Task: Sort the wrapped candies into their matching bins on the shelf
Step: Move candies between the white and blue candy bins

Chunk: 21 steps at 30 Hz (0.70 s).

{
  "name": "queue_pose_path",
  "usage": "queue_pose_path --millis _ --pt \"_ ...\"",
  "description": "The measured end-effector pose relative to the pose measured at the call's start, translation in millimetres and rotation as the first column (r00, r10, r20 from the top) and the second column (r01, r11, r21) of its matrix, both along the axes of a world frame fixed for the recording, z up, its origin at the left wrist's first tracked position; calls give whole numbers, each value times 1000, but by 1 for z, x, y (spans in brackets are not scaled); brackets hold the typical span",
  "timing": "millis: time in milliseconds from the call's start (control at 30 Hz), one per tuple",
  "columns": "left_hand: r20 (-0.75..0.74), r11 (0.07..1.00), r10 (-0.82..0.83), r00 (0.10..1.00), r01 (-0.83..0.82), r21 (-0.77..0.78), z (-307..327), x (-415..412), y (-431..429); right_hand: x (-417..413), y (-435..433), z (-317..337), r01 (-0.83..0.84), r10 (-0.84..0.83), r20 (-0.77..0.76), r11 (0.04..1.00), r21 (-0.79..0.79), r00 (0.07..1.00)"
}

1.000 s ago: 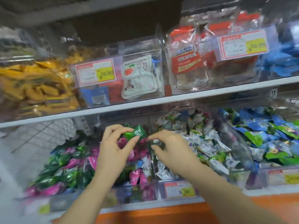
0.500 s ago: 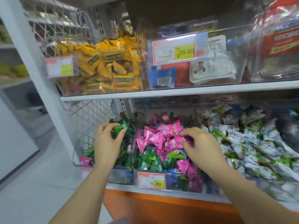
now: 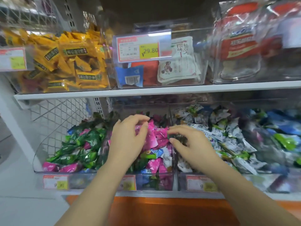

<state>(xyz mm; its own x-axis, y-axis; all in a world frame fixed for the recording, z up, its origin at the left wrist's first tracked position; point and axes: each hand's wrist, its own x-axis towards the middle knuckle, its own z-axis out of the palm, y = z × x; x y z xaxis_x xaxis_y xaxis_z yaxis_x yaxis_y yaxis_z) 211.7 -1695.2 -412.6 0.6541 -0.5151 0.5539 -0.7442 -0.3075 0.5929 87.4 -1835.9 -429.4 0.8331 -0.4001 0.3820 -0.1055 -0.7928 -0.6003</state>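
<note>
Three clear bins stand side by side on the lower shelf. The left bin (image 3: 39,154) holds mostly green candies (image 3: 88,141) with a few pink ones. The middle bin (image 3: 164,181) holds pink candies (image 3: 156,137) mixed with green and blue ones. The right bin (image 3: 182,181) holds white-and-green candies (image 3: 228,136). My left hand (image 3: 128,139) is over the middle bin, its thumb and fingers pinching a pink candy (image 3: 138,127). Just to its right, my right hand (image 3: 192,145) curls its fingers and thumb round a dark green candy (image 3: 179,138).
The white upper shelf board (image 3: 162,91) hangs low over the bins. It carries bins of yellow packets (image 3: 70,62), a price tag (image 3: 143,48) and red-labelled bags (image 3: 241,46). A wire mesh side panel (image 3: 57,115) closes the left end. Blue and green candies (image 3: 283,128) fill the far right.
My left hand no longer holds the green candy and has moved right from the left bin to the pink pile. My right hand has closed on a dark green candy.
</note>
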Motion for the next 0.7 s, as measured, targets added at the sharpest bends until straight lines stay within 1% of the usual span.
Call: queue_pose_path --millis 67,133,200,267,300,400,467,600,667,700 --pt "-19 998 -56 998 56 24 -3 -13 -17 -14 -14 1 27 -27 -44 1000 -13 999" --pt "-41 994 -96 995 98 43 -7 -21 -31 -29 -30 0 25 -33 -132 998 -62 991" --pt "-30 989 -132 991 134 59 -11 -25 -41 -45 -46 -3 -15 -18 -251 991 -130 968" --pt "-14 983 -164 986 165 78 -14 -27 -50 -60 -59 -5 -55 -4 -358 986 -156 934" --pt "-14 980 -176 984 177 96 -15 -28 -53 -67 -65 -6 -66 -1 -387 985 -160 922" --pt "-43 961 -204 978 208 180 -18 -32 -57 -81 -80 -8 -77 0 -393 981 -179 919" --pt "-54 948 -213 976 220 231 -19 -32 -58 -87 -90 -5 -45 -30 -404 983 -175 914" --pt "-74 945 -209 975 221 241 -20 -31 -56 -97 -109 -4 33 -142 -466 972 -234 873" --pt "-80 945 -215 973 228 236 -20 -31 -54 -97 -110 -3 50 -140 -468 979 -200 872" --pt "-81 943 -220 972 233 239 -20 -30 -52 -96 -109 -2 53 -127 -443 983 -175 887"
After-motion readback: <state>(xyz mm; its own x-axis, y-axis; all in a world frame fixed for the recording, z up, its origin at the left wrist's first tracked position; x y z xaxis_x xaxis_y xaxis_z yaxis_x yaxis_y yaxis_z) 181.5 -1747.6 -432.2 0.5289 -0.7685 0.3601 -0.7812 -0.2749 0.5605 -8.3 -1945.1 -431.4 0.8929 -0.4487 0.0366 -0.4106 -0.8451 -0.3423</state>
